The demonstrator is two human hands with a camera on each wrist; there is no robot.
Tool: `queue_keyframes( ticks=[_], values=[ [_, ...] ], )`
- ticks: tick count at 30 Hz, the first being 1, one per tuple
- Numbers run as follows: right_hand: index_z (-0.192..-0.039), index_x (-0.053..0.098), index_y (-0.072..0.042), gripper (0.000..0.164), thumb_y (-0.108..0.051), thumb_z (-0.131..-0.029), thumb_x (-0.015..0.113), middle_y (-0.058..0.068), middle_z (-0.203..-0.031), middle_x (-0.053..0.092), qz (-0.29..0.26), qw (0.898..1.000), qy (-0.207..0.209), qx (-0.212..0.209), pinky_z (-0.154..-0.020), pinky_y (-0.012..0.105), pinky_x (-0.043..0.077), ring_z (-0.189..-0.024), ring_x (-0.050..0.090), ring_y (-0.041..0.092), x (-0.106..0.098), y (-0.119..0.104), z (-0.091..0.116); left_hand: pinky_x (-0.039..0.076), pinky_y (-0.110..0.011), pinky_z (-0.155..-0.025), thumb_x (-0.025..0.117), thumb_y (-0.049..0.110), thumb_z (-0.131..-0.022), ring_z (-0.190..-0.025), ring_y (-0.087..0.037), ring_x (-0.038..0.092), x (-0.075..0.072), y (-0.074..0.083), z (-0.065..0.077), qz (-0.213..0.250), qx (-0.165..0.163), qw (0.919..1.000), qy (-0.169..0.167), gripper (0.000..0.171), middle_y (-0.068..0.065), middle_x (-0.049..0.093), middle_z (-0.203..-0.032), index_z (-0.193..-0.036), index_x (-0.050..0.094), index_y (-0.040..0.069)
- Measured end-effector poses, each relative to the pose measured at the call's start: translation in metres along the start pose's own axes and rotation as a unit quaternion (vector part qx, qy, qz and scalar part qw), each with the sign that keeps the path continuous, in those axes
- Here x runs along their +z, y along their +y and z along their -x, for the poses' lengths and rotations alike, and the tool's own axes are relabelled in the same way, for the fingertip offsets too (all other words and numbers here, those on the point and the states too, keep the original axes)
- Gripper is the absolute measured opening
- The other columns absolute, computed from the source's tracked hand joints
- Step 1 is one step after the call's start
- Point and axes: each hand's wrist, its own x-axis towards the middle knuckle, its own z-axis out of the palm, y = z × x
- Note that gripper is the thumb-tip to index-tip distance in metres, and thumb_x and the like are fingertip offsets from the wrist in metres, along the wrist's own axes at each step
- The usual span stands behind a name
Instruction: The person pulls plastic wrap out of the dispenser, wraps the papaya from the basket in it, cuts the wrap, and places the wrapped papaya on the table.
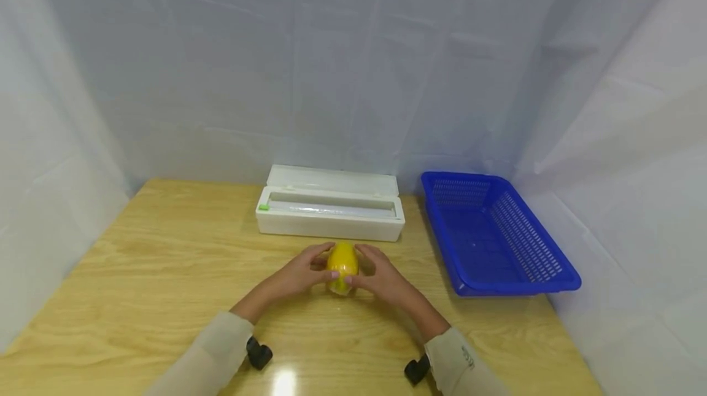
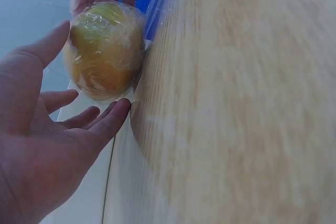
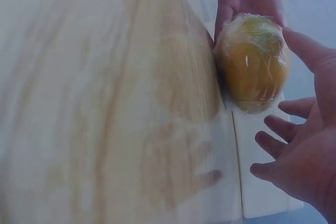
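A yellow, mango-shaped fruit [image 1: 343, 261] with a greenish end is wrapped in clear cling film. It sits low over the wooden table, between both hands. My left hand [image 1: 301, 270] holds it from the left, thumb at the near end and forefinger by the far end. From the opposite side my right hand [image 1: 381, 276] holds it likewise. In the right wrist view the thumb meets the film-covered fruit [image 3: 252, 69], while the lower fingers of the right hand [image 3: 310, 145] spread away from it. The left wrist view shows fingertips close under the fruit [image 2: 105, 56].
Behind the hands stands a white cling film box [image 1: 331, 227], lid raised, with a film roll inside and a green slider at its left end. A blue perforated basket [image 1: 450, 248] is at the right. White sheeting [image 1: 342, 64] encloses the wooden table [image 1: 138, 273].
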Motion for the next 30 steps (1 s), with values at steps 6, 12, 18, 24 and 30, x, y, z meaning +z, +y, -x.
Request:
queue_keyframes(
  ticks=[6,12,18,24,30],
  values=[
    [-0.158,0.034,-0.017,0.093,-0.059,-0.085,0.073,0.013,-0.165,0.023,-0.005,1.0,0.003,0.008,-0.114,0.071,0.026,-0.15,0.025,0.042,-0.001,0.001,0.002,0.041,-0.058,-0.111,0.069,0.036,-0.096,-0.141,-0.045,0.042,0.002,0.0,0.0,0.005,-0.002,1.0,0.004,0.083,-0.02,0.028,-0.163,-0.159,0.025,0.004],
    [-0.158,0.033,-0.016,0.093,-0.059,-0.086,0.072,0.013,-0.165,0.024,-0.004,1.0,0.006,0.011,-0.116,0.069,0.025,-0.15,0.025,0.041,-0.002,0.0,0.003,0.042,-0.059,-0.111,0.07,0.038,-0.095,-0.141,-0.044,0.043,0.002,0.001,0.0,0.001,-0.009,0.9999,0.012,0.084,-0.019,0.028,-0.163,-0.159,0.026,0.006],
    [-0.159,0.032,-0.016,0.087,-0.06,-0.092,0.064,0.013,-0.166,0.024,0.006,1.0,0.014,0.012,-0.116,0.071,0.025,-0.151,0.024,0.04,-0.003,0.0,0.0,0.043,-0.061,-0.109,0.069,0.042,-0.095,-0.141,-0.044,0.042,-0.003,0.005,-0.002,-0.03,-0.001,0.9986,0.044,0.083,-0.017,0.028,-0.163,-0.159,0.028,0.009],
    [-0.158,0.033,-0.014,0.079,-0.054,-0.096,0.062,0.015,-0.165,0.026,0.016,1.0,0.023,0.008,-0.117,0.069,0.024,-0.151,0.025,0.041,-0.007,-0.003,-0.002,0.044,-0.057,-0.11,0.068,0.043,-0.096,-0.142,-0.041,0.04,-0.008,0.012,-0.006,-0.048,0.009,0.9972,0.056,0.08,-0.015,0.027,-0.164,-0.159,0.028,0.012],
    [-0.157,0.034,-0.013,0.077,-0.053,-0.097,0.061,0.015,-0.165,0.026,0.041,0.998,0.039,0.005,-0.118,0.066,0.025,-0.151,0.025,0.04,-0.013,-0.004,-0.009,0.041,-0.058,-0.112,0.068,0.043,-0.096,-0.142,-0.041,0.038,-0.013,0.021,-0.015,-0.103,0.014,0.9919,0.074,0.079,-0.016,0.025,-0.164,-0.159,0.029,0.015]
  ],
)
